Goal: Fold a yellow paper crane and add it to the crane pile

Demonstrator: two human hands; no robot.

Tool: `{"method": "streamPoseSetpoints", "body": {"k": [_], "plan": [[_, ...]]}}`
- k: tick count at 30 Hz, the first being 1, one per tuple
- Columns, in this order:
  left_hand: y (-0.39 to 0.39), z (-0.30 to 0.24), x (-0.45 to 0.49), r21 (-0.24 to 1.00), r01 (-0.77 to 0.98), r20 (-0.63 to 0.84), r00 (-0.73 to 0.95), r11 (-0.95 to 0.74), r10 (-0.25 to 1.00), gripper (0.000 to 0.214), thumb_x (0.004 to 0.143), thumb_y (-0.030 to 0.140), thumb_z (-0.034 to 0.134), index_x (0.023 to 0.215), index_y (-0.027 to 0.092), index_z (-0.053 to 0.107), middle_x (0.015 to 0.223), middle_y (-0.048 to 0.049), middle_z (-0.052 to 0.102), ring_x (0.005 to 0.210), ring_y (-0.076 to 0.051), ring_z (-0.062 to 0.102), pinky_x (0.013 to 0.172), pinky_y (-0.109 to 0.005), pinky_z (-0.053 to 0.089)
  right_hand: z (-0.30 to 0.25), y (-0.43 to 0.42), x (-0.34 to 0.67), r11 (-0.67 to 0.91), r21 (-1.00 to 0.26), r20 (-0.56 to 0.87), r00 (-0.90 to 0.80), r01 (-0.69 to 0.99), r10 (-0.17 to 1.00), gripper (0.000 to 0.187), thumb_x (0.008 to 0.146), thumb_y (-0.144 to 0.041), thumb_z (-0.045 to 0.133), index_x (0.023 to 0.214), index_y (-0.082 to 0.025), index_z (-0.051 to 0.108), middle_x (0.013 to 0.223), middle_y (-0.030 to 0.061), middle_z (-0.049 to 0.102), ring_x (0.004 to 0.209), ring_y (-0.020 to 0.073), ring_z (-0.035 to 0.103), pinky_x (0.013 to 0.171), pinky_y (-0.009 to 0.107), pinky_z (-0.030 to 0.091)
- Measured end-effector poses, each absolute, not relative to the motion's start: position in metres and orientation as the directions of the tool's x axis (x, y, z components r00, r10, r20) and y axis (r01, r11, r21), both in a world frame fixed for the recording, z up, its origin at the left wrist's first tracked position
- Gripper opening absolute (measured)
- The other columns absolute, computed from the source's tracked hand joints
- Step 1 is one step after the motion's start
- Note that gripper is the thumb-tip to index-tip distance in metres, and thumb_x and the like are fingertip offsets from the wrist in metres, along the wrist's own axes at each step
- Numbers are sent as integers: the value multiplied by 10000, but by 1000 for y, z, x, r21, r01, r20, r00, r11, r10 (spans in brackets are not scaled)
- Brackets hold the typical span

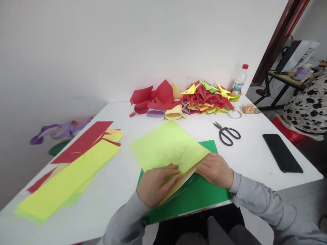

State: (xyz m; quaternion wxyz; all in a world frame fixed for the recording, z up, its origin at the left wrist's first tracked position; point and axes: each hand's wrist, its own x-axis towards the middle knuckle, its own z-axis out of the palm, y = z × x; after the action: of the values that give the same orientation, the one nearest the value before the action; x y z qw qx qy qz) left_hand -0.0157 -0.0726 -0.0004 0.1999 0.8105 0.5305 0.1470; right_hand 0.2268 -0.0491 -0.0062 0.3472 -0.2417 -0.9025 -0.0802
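Note:
A square sheet of yellow-green paper (163, 143) lies over a green folder-like pad (196, 200) at the table's front edge. Its near edge is lifted and partly turned over, showing a paler underside. My left hand (159, 185) rests on the near left part of the paper, fingers and thumb gathered at the turned edge. At the right corner, my right hand (216, 170) pinches the same edge between thumb and fingers. The fingertips of my right hand are partly hidden by the paper.
Yellow and red paper strips (74, 177) lie at left. Along the wall stand curled paper pieces (163, 93), a folded-paper pile (204, 98) and a bottle (239, 81). Black-handled scissors (226, 132), a tape ring (234, 114) and a black phone (282, 153) are at right. A person's patterned clothing (306, 105) shows beyond.

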Motion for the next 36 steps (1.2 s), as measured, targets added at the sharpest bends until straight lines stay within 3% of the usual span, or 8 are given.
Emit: {"method": "streamPoseSetpoints", "body": {"k": [16,24,29,36], "plan": [[-76,-4,-19,489,797,42,384,-354,922,374,874,536,444,900,345,765,1146,7,699,1107,-233,637,853,-334,551,-9,-47,220,867,-6,642,-663,498,385,283,939,-195,495,688,-181,625,545,-14,577,559,123,491,601,283,341],[-76,-2,-19,398,813,49,444,-425,895,452,897,569,379,884,344,771,1162,-1,693,1086,-248,648,833,-341,562,-11,-47,220,875,-22,660,-650,483,375,257,934,-202,522,702,-178,631,553,-21,595,554,117,500,595,284,335],[-77,1,-18,425,800,62,440,-423,896,378,880,538,448,878,340,770,1141,-10,701,1065,-249,659,836,-344,566,-9,-47,220,880,-12,666,-653,475,361,279,946,-215,513,694,-174,626,558,-17,599,553,115,503,593,284,329],[-76,1,-17,427,803,68,429,-415,901,406,886,532,428,864,320,773,1130,-22,705,1060,-254,661,840,-358,569,-8,-48,218,880,61,666,-676,470,315,331,932,-180,517,603,-172,555,561,-12,577,568,118,485,590,289,312]]}}
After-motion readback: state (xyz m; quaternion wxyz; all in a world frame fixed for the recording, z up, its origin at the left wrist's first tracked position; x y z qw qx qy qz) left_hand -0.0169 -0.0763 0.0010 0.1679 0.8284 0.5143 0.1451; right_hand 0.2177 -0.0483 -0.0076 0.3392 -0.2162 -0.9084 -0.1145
